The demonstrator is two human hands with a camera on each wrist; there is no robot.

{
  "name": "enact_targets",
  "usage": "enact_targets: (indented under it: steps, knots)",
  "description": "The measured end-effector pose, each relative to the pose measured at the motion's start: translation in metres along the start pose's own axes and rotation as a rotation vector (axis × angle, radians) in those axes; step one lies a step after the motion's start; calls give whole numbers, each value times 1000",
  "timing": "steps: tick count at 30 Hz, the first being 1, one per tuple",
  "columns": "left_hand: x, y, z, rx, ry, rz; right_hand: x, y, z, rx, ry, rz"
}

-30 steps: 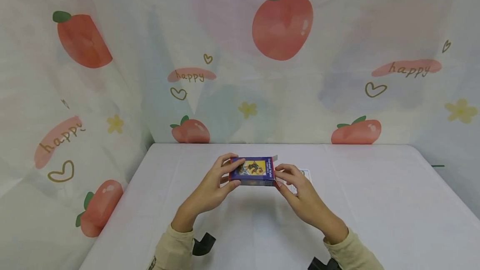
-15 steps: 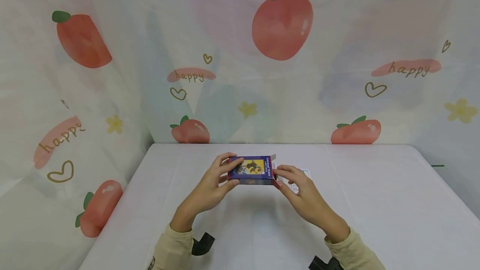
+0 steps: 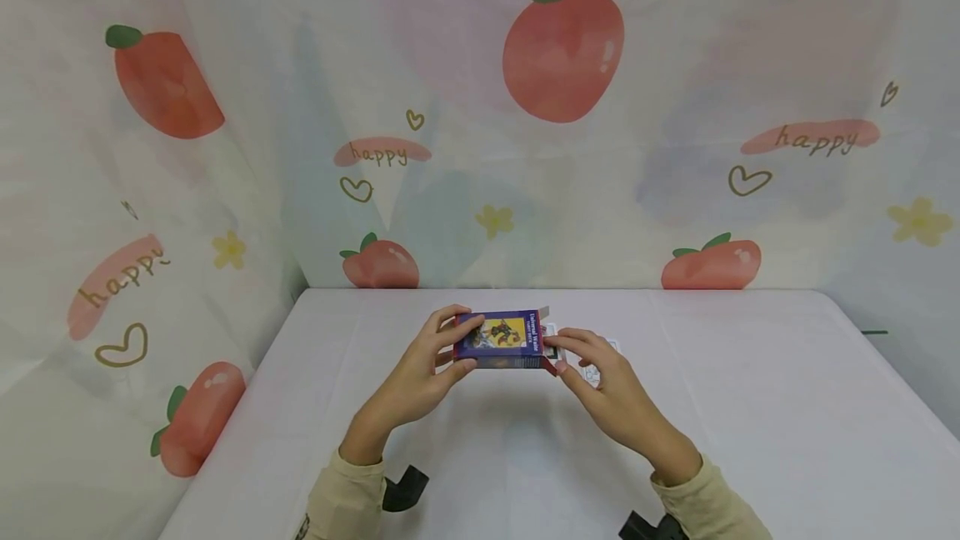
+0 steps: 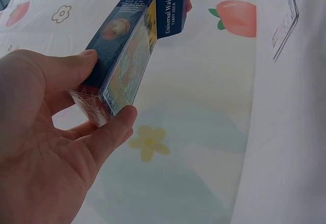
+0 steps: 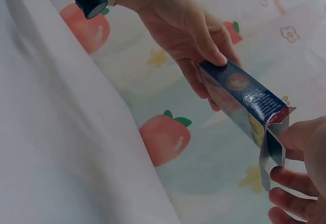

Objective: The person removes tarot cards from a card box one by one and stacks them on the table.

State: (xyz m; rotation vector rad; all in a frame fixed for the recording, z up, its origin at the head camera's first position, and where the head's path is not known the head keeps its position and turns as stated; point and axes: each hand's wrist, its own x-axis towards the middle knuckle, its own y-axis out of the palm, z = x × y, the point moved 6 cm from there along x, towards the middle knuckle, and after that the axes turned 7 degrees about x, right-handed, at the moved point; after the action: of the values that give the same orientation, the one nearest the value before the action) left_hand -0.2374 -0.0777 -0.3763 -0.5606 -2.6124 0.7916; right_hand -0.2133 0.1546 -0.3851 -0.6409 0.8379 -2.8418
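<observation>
A dark blue tarot deck box [image 3: 501, 342], lettered "Universal Waite Tarot Deck", is held over the table with its picture face up. My left hand [image 3: 408, 386] grips its left end, thumb on the near side and fingers across the top and far side. At the right end the flap [image 4: 170, 12] stands open, and a stack of tarot cards [image 3: 551, 329] sticks out a little. The fingertips and thumb of my right hand [image 3: 615, 398] pinch at these cards in the opening. In the right wrist view that hand's fingers [image 5: 293, 180] partly hide the box's end.
Behind my right hand a few cards [image 3: 592, 375] lie on the white-covered table [image 3: 735, 407], partly hidden in the head view. A printed cloth backdrop [image 3: 450, 107] rises along the table's back and left sides.
The cards have slid out slightly from the box's right end, where their edges now show. The box has shifted a little left with my left hand; the right hand stays at the opening.
</observation>
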Motion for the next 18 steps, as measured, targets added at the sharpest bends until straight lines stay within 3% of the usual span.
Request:
enact_targets:
  steps: [10, 18]
  knots:
    - [0, -2, 1, 5, -14, -13, 2, -8, -3, 29, -29, -47]
    - [-1, -4, 1, 18, -12, -21, 2, -13, -4, 72, 29, -81]
